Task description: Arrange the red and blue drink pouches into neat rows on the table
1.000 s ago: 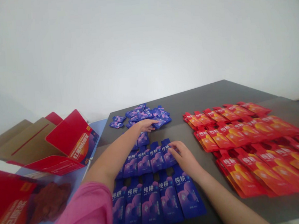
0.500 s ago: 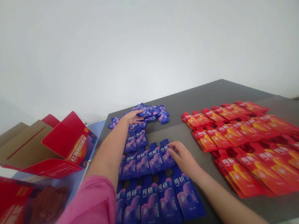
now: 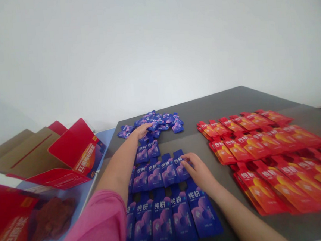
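Note:
At the far left of the table, my left hand (image 3: 143,130) reaches to a loose pile of purple-blue spouted pouches (image 3: 160,120). Its fingers are closed on a pouch (image 3: 153,126) at the near side of the pile. My right hand (image 3: 198,169) is curled at the right end of the second purple row. Thumb and fingertips are on the edge of the end pouch (image 3: 179,167) there. Nearest to me lies a front row of purple pouches (image 3: 163,221), spouts pointing away. My left forearm hides the left ends of the rows.
Red-orange pouches (image 3: 252,142) lie in three overlapping rows on the right of the dark table (image 3: 218,104). To the left, an open red carton (image 3: 67,151) and a second red box (image 3: 7,227) stand beside a brown crumpled item (image 3: 53,218) on a blue surface.
My left hand's fingers, spread over the pile before, have closed on a pouch. My right hand stays at the same end pouch. The view has shifted slightly.

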### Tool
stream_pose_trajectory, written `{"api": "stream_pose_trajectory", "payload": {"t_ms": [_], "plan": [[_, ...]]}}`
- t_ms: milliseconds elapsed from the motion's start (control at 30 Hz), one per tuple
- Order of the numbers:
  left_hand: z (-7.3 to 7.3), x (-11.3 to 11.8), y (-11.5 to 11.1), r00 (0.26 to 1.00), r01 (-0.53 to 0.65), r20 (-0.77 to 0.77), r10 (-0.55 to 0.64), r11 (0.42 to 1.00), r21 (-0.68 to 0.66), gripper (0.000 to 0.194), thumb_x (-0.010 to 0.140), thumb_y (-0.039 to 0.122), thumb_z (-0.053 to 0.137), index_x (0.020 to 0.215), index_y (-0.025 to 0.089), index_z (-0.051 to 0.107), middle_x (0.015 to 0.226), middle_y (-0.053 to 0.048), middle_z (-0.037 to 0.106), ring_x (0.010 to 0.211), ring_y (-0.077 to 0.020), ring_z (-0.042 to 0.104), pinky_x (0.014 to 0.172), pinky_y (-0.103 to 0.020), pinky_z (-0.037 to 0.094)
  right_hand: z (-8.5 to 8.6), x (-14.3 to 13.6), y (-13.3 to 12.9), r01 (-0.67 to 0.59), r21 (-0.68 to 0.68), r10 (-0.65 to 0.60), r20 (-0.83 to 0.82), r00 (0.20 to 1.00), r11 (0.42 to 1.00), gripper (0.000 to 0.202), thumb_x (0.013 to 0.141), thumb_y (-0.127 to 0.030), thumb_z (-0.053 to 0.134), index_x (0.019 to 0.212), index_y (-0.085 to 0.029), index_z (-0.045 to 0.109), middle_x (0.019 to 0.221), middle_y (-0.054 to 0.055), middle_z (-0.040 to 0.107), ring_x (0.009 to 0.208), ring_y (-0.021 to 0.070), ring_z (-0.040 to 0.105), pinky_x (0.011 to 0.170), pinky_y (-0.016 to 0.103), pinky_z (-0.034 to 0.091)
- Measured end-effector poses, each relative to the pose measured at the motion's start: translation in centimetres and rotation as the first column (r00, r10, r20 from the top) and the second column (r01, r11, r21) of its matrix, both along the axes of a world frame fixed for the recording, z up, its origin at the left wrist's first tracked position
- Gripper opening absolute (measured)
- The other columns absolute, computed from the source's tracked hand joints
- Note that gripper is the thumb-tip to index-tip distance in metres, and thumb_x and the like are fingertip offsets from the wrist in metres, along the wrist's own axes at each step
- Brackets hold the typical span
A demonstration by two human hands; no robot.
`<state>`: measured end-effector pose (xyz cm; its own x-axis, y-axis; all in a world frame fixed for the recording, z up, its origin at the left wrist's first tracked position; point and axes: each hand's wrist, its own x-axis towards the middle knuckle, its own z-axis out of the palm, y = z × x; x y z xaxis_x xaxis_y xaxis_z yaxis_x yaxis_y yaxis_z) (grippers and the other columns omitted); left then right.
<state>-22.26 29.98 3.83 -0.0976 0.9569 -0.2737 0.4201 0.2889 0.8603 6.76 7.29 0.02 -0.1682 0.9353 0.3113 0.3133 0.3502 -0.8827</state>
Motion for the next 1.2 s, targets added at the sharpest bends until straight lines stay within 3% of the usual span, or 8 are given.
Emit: {"api": "stream_pose_trajectory", "payload": {"t_ms": [233, 367, 533, 700, 833, 1000, 1100, 1200], "plan": [[1.7, -2.3, -0.1, 0.972, -0.233, -0.05, 0.229, 0.962, -0.143, 0.042, 0.068, 0.045, 0.077, 0.102, 0.024, 0.064, 0.115, -0.015, 0.067, 0.112, -0.0366, 0.058, 0.094, -0.059, 0.04, 0.1, -0.2, -0.2, -0.009, 0.016, 0.009, 0.001, 1.0, 1.0, 0.025, 0.092, -0.04, 0.049, 0.104, -0.022, 0.062, 0.104, 0.008, 0.063, 0.097, 0.0226, 0.061, 0.09, 0.04, 0.048], [1.4, -2.2, -0.9, 0.959, -0.282, -0.038, 0.28, 0.938, -0.199, 0.034, 0.074, 0.038, 0.072, 0.104, 0.022, 0.063, 0.109, -0.016, 0.069, 0.103, -0.0351, 0.062, 0.093, -0.066, 0.038, 0.1, -0.3, -0.3, -0.032, 0.013, 0.032, 0.007, 0.999, 0.999, 0.026, 0.093, -0.04, 0.048, 0.106, -0.022, 0.061, 0.107, 0.009, 0.062, 0.1, 0.0228, 0.06, 0.092, 0.041, 0.047], [1.0, -1.3, -1.7, 0.948, -0.315, 0.029, 0.316, 0.948, -0.054, 0.038, 0.083, 0.042, 0.062, 0.116, 0.024, 0.06, 0.115, -0.012, 0.067, 0.106, -0.0299, 0.062, 0.095, -0.055, 0.044, 0.1, -0.2, -0.2, -0.027, -0.007, 0.027, 0.013, 1.0, 1.0, 0.027, 0.093, -0.041, 0.048, 0.106, -0.021, 0.061, 0.108, 0.009, 0.061, 0.1, 0.0228, 0.06, 0.092, 0.041, 0.047], [1.7, -0.3, -2.3, 0.943, -0.332, 0.053, 0.327, 0.936, 0.117, 0.039, 0.086, 0.049, 0.058, 0.112, 0.02, 0.063, 0.104, -0.009, 0.07, 0.098, -0.0242, 0.064, 0.08, -0.032, 0.052, 0.2, -0.1, -0.2, -0.021, -0.008, 0.021, 0.007, 1.0, 1.0, 0.025, 0.093, -0.039, 0.049, 0.105, -0.021, 0.061, 0.108, 0.009, 0.061, 0.099, 0.0221, 0.06, 0.092, 0.04, 0.046], [1.2, 2.1, -3.6, 0.963, -0.263, -0.018, 0.269, 0.952, 0.155, 0.039, 0.091, 0.05, 0.053, 0.111, 0.017, 0.062, 0.098, -0.006, 0.069, 0.086, -0.0186, 0.065, 0.071, -0.028, 0.053, 0.2, -0.1, -0.2, -0.024, 0.0, 0.024, 0.004, 1.0, 1.0, 0.025, 0.092, -0.038, 0.049, 0.106, -0.02, 0.061, 0.106, 0.009, 0.061, 0.099, 0.0221, 0.059, 0.091, 0.039, 0.046], [-1.8, 6.0, -7.5, 0.975, -0.046, -0.213, 0.062, 0.996, 0.078, 0.034, 0.093, 0.038, 0.057, 0.118, 0.015, 0.058, 0.114, -0.009, 0.062, 0.095, -0.0195, 0.063, 0.081, -0.039, 0.055, 0.1, -0.1, -0.2, -0.025, 0.028, 0.024, 0.008, 1.0, 0.999, 0.025, 0.093, -0.038, 0.049, 0.106, -0.02, 0.061, 0.107, 0.009, 0.062, 0.099, 0.022, 0.06, 0.091, 0.039, 0.047], [-3.0, 7.4, -9.8, 0.932, 0.076, -0.357, -0.059, 0.996, 0.035, 0.033, 0.093, 0.035, 0.057, 0.12, 0.017, 0.058, 0.121, -0.009, 0.059, 0.101, -0.021, 0.061, 0.085, -0.041, 0.054, 0.1, 0.0, -0.1, -0.025, 0.026, 0.025, 0.019, 1.0, 0.999, 0.026, 0.093, -0.039, 0.048, 0.106, -0.02, 0.061, 0.107, 0.009, 0.061, 0.099, 0.0219, 0.06, 0.091, 0.039, 0.047], [-2.8, 7.5, -10.7, 0.846, 0.177, -0.508, -0.159, 0.984, -0.014, 0.033, 0.093, 0.036, 0.057, 0.12, 0.017, 0.058, 0.12, -0.009, 0.059, 0.101, -0.0214, 0.061, 0.085, -0.041, 0.054, -0.1, 0.0, -0.1, -0.021, 0.022, 0.021, 0.022, 1.0, 1.0, 0.027, 0.093, -0.04, 0.048, 0.106, -0.019, 0.061, 0.107, 0.009, 0.061, 0.098, 0.0218, 0.061, 0.09, 0.039, 0.048]]}}
